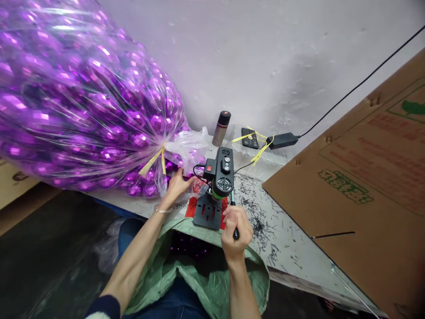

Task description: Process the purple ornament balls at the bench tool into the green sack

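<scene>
My right hand (pixel 237 228) is wrapped round the black handle (pixel 236 233) of a lever on a small black machine (pixel 223 175). The machine stands on a slotted dark base plate (pixel 207 212) with red beneath it. My left hand (pixel 178 184) reaches to the left of the machine, beside the clear bag neck; its thumb and a finger are apart, and the other fingertips are hidden among plastic and purple pieces. A large clear bag (pixel 89 102) full of shiny purple balls lies at the left, tied with a yellow strip (pixel 152 161).
An open green sack (pixel 152 277) with purple pieces inside sits below the machine. Black scraps (pixel 260 226) litter the table (pixel 285 230). Behind stand a bottle (pixel 221 128), a black phone-like item (pixel 249 138) and a power adapter (pixel 282 141). A large cardboard box (pixel 361 186) fills the right.
</scene>
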Tool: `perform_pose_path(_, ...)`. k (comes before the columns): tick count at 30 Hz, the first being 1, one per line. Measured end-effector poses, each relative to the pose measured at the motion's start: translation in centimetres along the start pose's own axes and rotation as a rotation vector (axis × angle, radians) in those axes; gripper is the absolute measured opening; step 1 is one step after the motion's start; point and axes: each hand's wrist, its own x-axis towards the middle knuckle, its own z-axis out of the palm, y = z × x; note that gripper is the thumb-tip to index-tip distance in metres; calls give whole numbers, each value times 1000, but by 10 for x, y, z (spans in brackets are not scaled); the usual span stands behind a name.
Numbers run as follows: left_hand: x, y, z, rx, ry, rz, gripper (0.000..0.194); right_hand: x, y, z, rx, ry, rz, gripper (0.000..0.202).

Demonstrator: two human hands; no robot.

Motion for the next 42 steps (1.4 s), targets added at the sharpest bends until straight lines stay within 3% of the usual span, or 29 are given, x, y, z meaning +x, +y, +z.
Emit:
perform_pose_path(3, -46, -6, -7, -364, -33, -85, 63, 5, -3, 0, 14, 11, 50, 32)
perform_pose_path(6, -86, -5, 2, -654, -105, -135, 62, 12, -5, 1, 27, 30, 81, 32)
perform_pose_path(10, -109, 4, 26, -688, -173, -107, 58, 17, -4, -1, 31, 18, 80, 31)
perform_pose_path(14, -112, 10, 41, -457, -135, 39, 52, 15, -2, -3, 28, -8, 51, 30)
perform_pose_path(18, -114, 15, 44, -255, -105, 141, 50, 11, -1, -3, 13, -6, 36, 29)
perform_pose_path(23, -115, 20, 50, -168, -97, 254, 51, 10, -2, -4, 2, -10, 13, 28)
perform_pose_path(29, -116, 11, 61, -225, -74, 228, 54, 2, 3, -5, -16, -37, -21, 27)
perform_pose_path(42, -117, 7, 65, -268, -38, 188, 53, -30, 27, 5, -35, -2, -107, 26)
